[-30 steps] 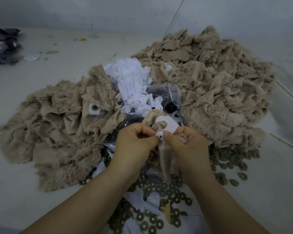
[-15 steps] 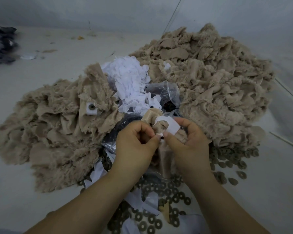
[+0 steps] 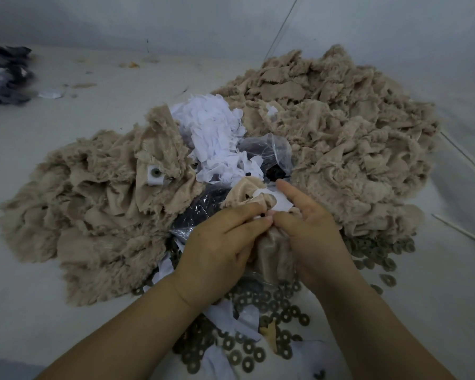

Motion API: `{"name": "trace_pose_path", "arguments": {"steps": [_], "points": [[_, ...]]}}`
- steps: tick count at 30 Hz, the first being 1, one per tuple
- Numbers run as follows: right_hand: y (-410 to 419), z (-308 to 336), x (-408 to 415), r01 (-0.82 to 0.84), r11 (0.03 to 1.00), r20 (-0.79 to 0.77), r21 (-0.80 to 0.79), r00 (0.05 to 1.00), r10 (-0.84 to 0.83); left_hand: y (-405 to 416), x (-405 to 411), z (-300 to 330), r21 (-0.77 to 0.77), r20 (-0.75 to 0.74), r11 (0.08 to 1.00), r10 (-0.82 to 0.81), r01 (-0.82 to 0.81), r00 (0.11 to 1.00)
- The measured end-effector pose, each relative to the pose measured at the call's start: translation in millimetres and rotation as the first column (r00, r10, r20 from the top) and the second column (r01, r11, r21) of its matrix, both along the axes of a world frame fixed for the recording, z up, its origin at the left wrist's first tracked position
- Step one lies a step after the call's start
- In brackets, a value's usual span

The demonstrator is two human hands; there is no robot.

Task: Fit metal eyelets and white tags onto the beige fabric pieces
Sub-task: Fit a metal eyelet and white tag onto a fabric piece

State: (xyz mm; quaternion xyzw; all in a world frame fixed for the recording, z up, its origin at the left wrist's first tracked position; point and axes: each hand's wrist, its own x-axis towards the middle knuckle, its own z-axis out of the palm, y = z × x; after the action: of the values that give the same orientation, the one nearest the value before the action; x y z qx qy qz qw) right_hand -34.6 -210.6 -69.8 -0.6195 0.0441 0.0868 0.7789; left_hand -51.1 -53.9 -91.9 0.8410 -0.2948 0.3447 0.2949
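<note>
Left hand point(image 3: 220, 248): we pinch the gathered beige fabric piece point(image 3: 247, 193) with our fingertips, thumb curled in toward the right thumb.
Right hand point(image 3: 310, 229): our thumb presses on the same spot while the index finger points up and away; the other fingers curl under the cloth.
White tag point(image 3: 281, 202): it lies on the held piece, just behind our meeting thumbs, partly covered by our right hand.
Eyelet on the piece: a small dark spot shows between our thumbs; we cannot tell what it is.
Finished piece point(image 3: 155, 175): on the left beige pile point(image 3: 93, 215), white tag with a metal ring at its centre.
Loose tags point(image 3: 214, 138): white heap between the two piles.
Right beige pile point(image 3: 340, 138): well behind our right hand.
Metal eyelets point(image 3: 261, 349): scattered near our wrists.
Plastic bag point(image 3: 272, 152): clear, behind the held piece.
</note>
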Motion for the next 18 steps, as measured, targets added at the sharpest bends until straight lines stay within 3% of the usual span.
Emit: {"name": "trace_pose_path", "arguments": {"steps": [4,6,8,9,11,13,15,16,18], "points": [[0.4,9.3,-2.2,-0.059,0.997,0.037,-0.050,0.997,0.060,3.6,0.0,3.6,-0.035,0.025,0.999,-0.008,0.009,1.000],[1.1,14.9,-3.3,-0.082,0.981,0.062,-0.178,0.994,0.094,5.5,0.5,6.5,-0.030,0.033,1.000,-0.008,0.009,0.999],[-2.6,20.0,-5.7,-0.055,0.908,0.077,-0.414,0.992,0.095,7.5,1.4,7.9,0.024,0.070,1.000,0.008,-0.010,0.998],[-7.6,23.3,-7.6,-0.002,0.814,0.115,-0.580,0.990,0.084,8.8,1.7,8.2,0.032,0.088,0.999,0.020,-0.023,0.996],[-23.8,33.9,-14.5,0.093,0.471,0.181,-0.877,0.973,0.145,12.3,2.8,9.4,0.021,0.099,0.999,0.043,-0.045,0.994],[-39.3,39.7,-20.0,-0.025,0.091,0.003,-0.996,0.954,0.300,15.1,3.5,10.0,0.029,0.114,0.998,0.052,-0.055,0.992],[-43.8,41.0,-27.3,-0.186,-0.192,-0.251,-0.964,0.877,0.410,16.7,3.6,9.4,0.038,0.130,0.998,0.045,-0.051,0.991],[-44.2,38.1,-29.8,-0.203,-0.247,-0.294,-0.948,0.855,0.426,16.4,3.4,9.7,0.041,0.134,0.998,0.038,-0.044,0.990],[-40.8,31.3,-31.6,-0.191,-0.183,-0.251,-0.964,0.877,0.410,14.0,4.2,8.2,0.040,0.134,0.999,0.022,-0.028,0.991]]}}
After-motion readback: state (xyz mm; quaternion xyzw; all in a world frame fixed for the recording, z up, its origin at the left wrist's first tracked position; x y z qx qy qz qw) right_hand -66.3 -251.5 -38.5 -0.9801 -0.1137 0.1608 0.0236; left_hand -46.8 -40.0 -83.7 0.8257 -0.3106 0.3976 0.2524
